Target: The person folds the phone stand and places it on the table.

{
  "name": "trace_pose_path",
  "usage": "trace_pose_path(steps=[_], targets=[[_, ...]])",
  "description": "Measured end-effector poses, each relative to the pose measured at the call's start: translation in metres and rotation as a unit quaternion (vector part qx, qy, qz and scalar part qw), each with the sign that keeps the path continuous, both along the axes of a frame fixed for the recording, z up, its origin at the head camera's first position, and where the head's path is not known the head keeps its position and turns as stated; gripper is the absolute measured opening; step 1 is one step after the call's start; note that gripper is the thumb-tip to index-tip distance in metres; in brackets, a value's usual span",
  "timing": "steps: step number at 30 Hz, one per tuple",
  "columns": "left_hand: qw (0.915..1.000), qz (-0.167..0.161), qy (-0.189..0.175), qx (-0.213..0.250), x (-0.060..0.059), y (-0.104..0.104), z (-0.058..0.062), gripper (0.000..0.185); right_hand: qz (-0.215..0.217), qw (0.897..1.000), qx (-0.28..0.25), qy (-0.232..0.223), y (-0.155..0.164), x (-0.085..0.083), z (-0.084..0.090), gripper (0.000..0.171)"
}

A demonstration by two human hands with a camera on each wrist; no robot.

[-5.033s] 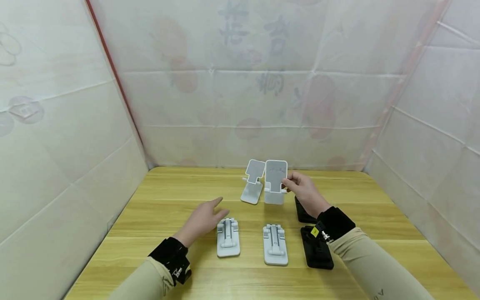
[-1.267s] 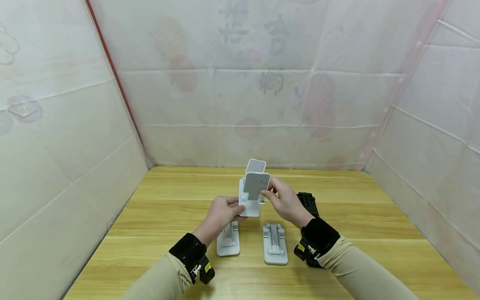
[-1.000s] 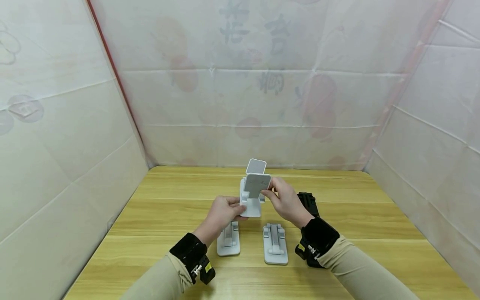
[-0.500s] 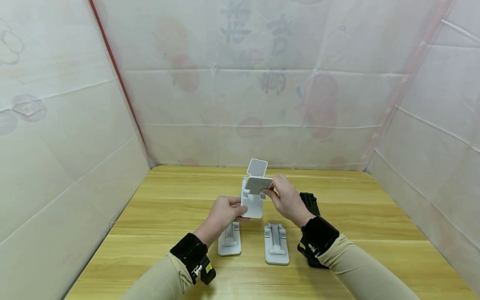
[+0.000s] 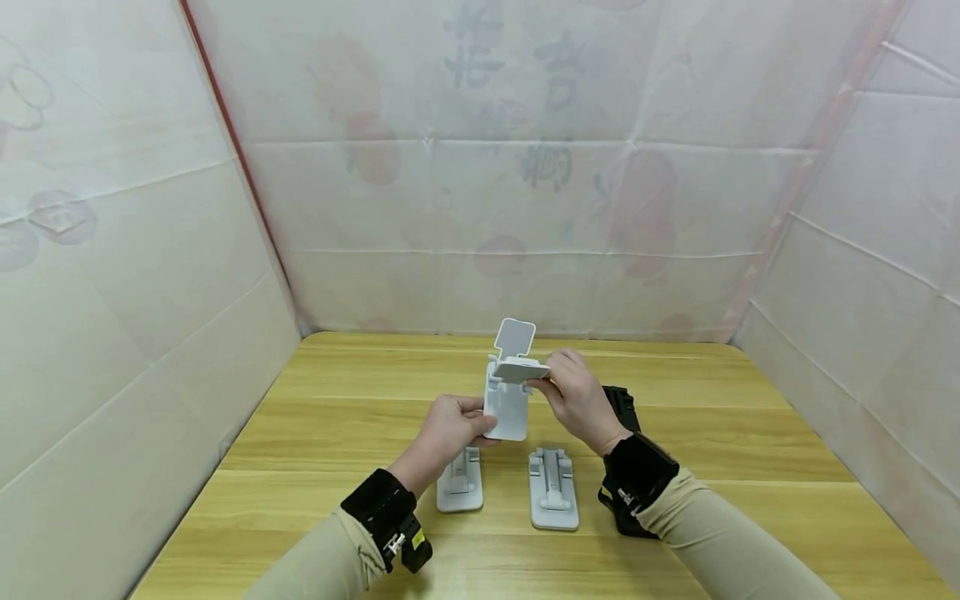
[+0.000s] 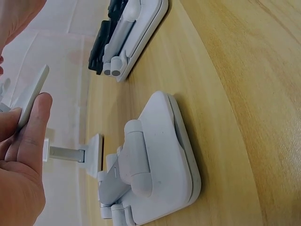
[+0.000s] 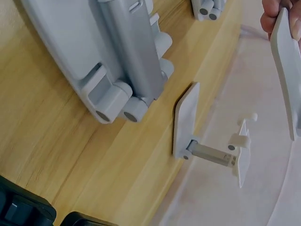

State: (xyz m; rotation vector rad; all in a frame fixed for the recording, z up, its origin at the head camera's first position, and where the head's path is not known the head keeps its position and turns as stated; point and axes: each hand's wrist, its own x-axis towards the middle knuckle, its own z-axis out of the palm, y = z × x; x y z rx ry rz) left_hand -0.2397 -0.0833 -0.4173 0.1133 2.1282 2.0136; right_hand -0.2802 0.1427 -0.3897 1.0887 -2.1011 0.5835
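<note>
A white phone stand [image 5: 507, 418], unfolded, is up in both hands above the table. My left hand [image 5: 448, 427] pinches the lower edge of its base, thumb on the near face; the left wrist view shows the base edge [image 6: 35, 96] between thumb and fingers. With thumb and fingers, my right hand [image 5: 579, 402] grips the right edge of the stand's grey-padded plate [image 5: 519, 372], which is tilted almost edge-on to the head view. Behind it, another unfolded white phone stand [image 5: 515, 336] stands on the table, partly hidden; the right wrist view shows its base [image 7: 186, 117] and arm.
Two folded white phone stands lie nearer me: the left one [image 5: 460, 490], partly under my left hand, and the right one [image 5: 553, 493]. Black folded stands [image 5: 622, 406] lie at the right, partly hidden by my right wrist. Pale sheeting [image 5: 450, 208] encloses the wooden table [image 5: 337, 375].
Five seconds ago the stand stood on the table beside the other one, my left hand free. Now both hands hold it up. Over the last second its plate has tilted down toward flat.
</note>
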Motion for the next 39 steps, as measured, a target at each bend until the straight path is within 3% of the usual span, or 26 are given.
trace_pose_path(steps=[24, 31, 39], targets=[[0.9998, -0.016, -0.007, 0.007, 0.0064, 0.0033, 0.0009, 0.044, 0.0, 0.995, 0.007, 0.095, 0.0051, -0.0041, -0.0037, 0.03], [0.9999, -0.016, -0.006, 0.005, 0.0045, 0.0025, -0.0002, 0.045, 0.0, 0.995, 0.008, 0.101, 0.0042, -0.0049, -0.0046, 0.029], [0.9998, -0.005, -0.017, 0.009, 0.0056, 0.0043, 0.0028, 0.05, -0.028, 0.995, 0.011, 0.098, 0.0041, -0.0026, -0.0042, 0.024]])
